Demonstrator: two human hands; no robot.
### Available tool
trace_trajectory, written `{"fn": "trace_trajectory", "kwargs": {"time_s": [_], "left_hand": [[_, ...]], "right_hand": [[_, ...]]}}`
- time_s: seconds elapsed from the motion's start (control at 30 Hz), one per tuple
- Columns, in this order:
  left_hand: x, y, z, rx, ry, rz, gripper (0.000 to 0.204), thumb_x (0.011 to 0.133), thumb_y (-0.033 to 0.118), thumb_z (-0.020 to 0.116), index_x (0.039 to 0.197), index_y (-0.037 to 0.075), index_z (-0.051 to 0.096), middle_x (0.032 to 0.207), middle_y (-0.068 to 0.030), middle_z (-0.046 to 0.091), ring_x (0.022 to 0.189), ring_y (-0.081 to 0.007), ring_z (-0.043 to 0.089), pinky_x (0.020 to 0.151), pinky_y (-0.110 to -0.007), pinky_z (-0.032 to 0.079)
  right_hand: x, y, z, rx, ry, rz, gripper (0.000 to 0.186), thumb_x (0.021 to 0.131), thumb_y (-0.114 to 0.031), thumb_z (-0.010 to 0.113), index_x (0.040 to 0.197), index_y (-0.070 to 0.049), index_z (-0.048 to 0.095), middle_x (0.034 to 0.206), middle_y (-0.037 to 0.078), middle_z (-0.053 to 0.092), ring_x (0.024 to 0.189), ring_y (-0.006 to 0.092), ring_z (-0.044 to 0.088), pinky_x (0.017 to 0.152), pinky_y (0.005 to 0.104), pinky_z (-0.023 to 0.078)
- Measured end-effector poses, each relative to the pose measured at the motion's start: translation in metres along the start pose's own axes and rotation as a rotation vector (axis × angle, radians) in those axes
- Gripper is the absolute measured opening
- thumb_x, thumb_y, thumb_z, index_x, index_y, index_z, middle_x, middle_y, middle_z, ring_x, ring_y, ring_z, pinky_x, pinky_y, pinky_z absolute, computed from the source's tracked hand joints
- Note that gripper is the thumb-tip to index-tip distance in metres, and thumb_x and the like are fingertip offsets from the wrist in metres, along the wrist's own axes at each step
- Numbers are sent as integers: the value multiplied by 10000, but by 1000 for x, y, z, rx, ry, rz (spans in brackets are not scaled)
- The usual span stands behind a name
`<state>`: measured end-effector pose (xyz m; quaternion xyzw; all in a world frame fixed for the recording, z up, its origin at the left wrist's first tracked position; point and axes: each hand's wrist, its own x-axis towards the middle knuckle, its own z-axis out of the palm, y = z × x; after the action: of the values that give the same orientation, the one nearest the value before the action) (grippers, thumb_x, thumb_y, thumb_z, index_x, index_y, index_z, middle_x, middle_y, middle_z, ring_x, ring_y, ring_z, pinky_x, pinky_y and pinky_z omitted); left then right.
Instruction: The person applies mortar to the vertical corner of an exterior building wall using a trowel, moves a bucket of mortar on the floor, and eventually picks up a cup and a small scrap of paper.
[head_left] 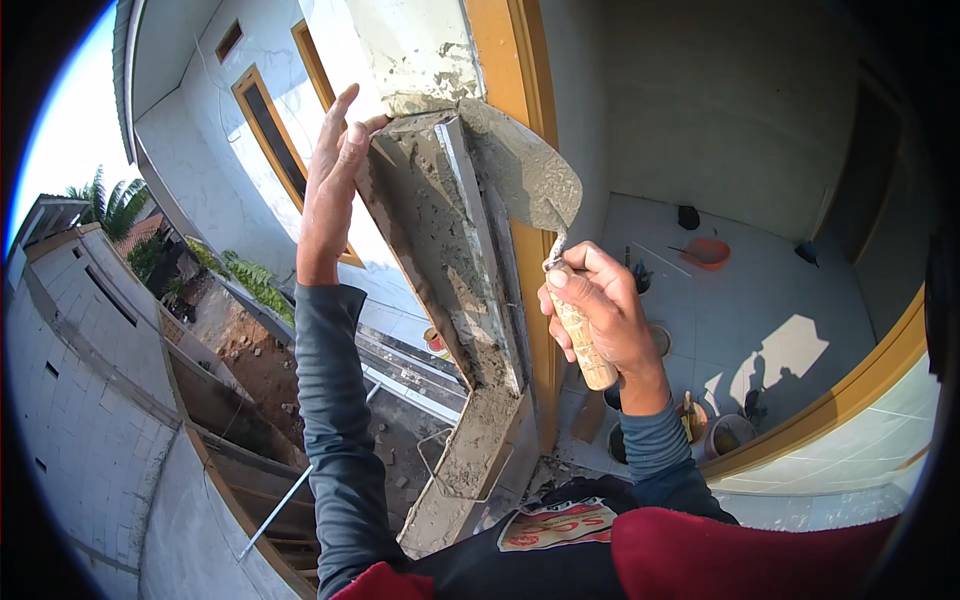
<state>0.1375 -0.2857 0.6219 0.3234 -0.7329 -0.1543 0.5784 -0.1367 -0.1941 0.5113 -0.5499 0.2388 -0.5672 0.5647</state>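
Observation:
My right hand (590,315) grips the wooden handle of a trowel (520,165). Its mortar-smeared blade is up at the top of a column of wet grey mortar (410,190), beside the orange door frame (542,400). A long metal straightedge (470,190) runs down the column. My left hand (335,180) is against the top of the board (400,260) along the column's left edge, its fingers stretched upward and apart. Mortar continues on the ledge (475,430) below, where a bent wire lies.
Right, through the doorway, a tiled floor (690,330) holds a red basin (705,254), buckets (728,435) and tools. Left are a white wall (200,150) with orange-framed windows, a drop to dirt and rubble (255,370), a pale pole (285,500) and a block wall (90,380).

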Motion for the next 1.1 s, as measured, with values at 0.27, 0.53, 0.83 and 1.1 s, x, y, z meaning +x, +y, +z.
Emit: {"fn": "trace_trajectory", "kwargs": {"time_s": [0.27,0.53,0.83,1.1], "left_hand": [[-1,6,1,55,4,46,776,964,615,426,1534,102,302,1307,-203,607,1425,-339,345,1182,-487,166],[-4,0,-5,-3,4,18,750,979,584,431,1536,100,297,1274,-181,632,1394,-304,401,1160,-461,231],[-4,0,-7,12,36,48,861,917,655,492,1527,83,286,1292,-259,594,1339,-356,473,1134,-500,311],[0,-13,-6,-45,25,40,756,983,589,422,1535,91,283,1273,-161,635,1393,-303,401,1178,-488,175]], "right_hand": [[-12,3,0,-121,76,-64,237,958,-218,624,982,-14,503,760,84,595,488,107,547,388,250,438],[-27,20,16,-103,128,-149,212,969,-183,604,980,-15,476,766,84,596,500,104,556,397,250,443],[-27,21,13,-66,134,-121,215,966,-198,603,961,-24,478,758,92,590,495,111,564,388,252,460],[-10,29,17,-59,127,-102,222,966,-203,610,958,-23,479,755,84,594,481,103,554,381,251,451]]}}
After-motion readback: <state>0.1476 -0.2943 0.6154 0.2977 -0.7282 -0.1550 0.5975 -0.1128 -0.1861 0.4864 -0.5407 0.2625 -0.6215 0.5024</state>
